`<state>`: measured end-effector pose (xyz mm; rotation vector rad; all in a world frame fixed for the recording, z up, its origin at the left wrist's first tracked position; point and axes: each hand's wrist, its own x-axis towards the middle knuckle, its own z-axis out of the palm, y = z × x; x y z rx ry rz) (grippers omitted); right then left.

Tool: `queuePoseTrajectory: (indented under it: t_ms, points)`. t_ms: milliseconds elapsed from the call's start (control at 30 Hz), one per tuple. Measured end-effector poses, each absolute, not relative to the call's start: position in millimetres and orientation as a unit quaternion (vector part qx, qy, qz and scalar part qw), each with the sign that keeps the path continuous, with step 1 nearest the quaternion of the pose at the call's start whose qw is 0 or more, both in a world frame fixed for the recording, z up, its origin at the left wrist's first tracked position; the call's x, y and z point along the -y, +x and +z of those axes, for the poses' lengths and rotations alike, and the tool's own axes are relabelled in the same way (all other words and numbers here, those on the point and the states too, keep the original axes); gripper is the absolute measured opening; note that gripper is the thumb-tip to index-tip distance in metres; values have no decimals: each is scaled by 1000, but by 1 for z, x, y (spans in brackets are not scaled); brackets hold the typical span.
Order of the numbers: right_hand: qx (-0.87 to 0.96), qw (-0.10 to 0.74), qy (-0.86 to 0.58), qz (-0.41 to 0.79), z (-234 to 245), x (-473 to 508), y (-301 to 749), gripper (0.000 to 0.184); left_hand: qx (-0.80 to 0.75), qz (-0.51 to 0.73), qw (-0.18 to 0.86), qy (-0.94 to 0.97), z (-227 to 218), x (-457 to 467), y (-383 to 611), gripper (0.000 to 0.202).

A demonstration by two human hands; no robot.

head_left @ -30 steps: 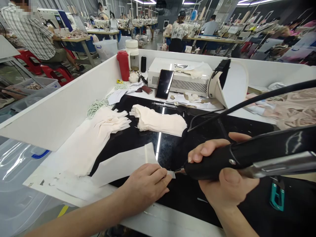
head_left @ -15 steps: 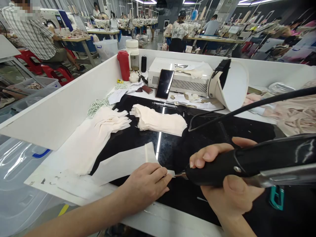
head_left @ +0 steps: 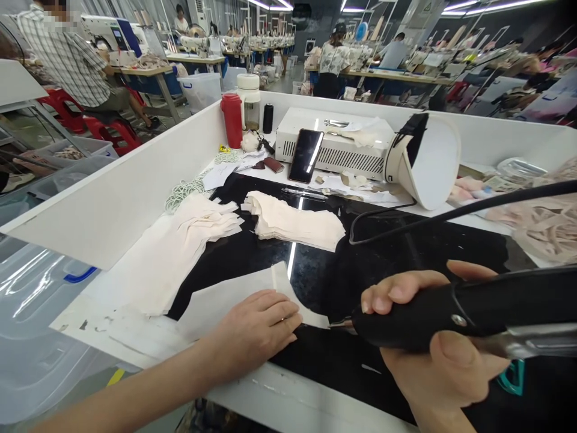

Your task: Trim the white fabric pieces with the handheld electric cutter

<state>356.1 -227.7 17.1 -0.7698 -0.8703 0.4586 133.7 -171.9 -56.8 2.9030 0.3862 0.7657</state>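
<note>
My left hand [head_left: 259, 325] lies palm down with its fingers outstretched, pressing a white cloth piece [head_left: 216, 297] onto the black work surface [head_left: 311, 276]. A narrow cream strip [head_left: 274, 279] crosses that piece near its upper corner. My right hand [head_left: 451, 355] is wrapped around a black corded hand tool [head_left: 424, 319] with a slim metal tip. This tip meets the pointed right end of the white piece, and I cannot tell whether it touches the cloth. Behind my hands lies a stack of cream cloth pieces [head_left: 295, 222]; another cream stack [head_left: 166, 258] is at the left.
A white vented box [head_left: 333, 138] stands at the back with a phone [head_left: 306, 155] leaning on it. Beside it are a white cone [head_left: 435, 162], a red bottle [head_left: 231, 120] and a jug [head_left: 248, 99]. The tool's black cable [head_left: 473, 205] crosses the right side. A low white wall [head_left: 112, 204] borders the table.
My left hand has slid left along the cloth, baring its pointed right end. The tool in my right hand has shifted right, its tip staying at that end.
</note>
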Motion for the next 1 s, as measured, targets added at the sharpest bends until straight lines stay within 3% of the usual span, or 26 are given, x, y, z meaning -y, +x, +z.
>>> queuePoseTrajectory:
  t_ms: [1000]
  points:
    - [393, 811, -379, 211, 19, 204, 342, 53, -122, 283, 61, 949, -72, 176, 145, 21]
